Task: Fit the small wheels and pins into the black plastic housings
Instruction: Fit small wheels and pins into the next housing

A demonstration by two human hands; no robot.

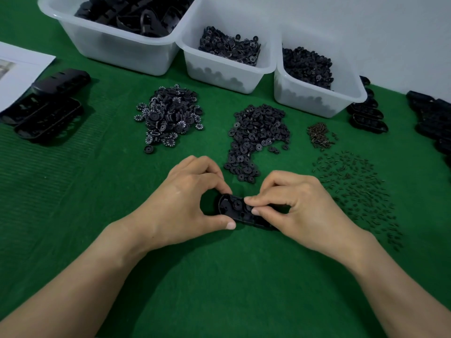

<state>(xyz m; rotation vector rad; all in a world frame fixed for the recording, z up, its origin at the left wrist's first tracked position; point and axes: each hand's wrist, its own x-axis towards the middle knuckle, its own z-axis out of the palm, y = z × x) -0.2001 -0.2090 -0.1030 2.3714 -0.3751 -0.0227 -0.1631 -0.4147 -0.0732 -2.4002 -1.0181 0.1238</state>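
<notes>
A green felt cloth covers the table, and the grip sits near its middle. Beyond the grip stand 3 translucent bins: the large bin, up and to the left, is heaped with black housings; the middle bin holds numbered wheels; the right bin holds plain wheels. Loose stacked housings lie far left of the grip, and more rows of housings lie far right. Nearer, a pile of numbered wheels lies beyond and left of the grip, and a pile of plain wheels lies just beyond it, with its near edge close to the knuckles. A small brownish heap, too fine to name, and scattered pins lie to the right, nearest the right hand. That hand's thumb and forefinger are pinched together over the middle of the black housing; whether a wheel or pin sits between them I cannot tell. The left hand pinches the housing's left end between curled thumb and forefinger. The housing lies on the cloth between both hands, open face up, with its long axis running left to right and dipping slightly toward the right. 1 seated wheel shows just left of the right fingertips. Fetching the next pin looks like a short reach rightward for the right hand.
</notes>
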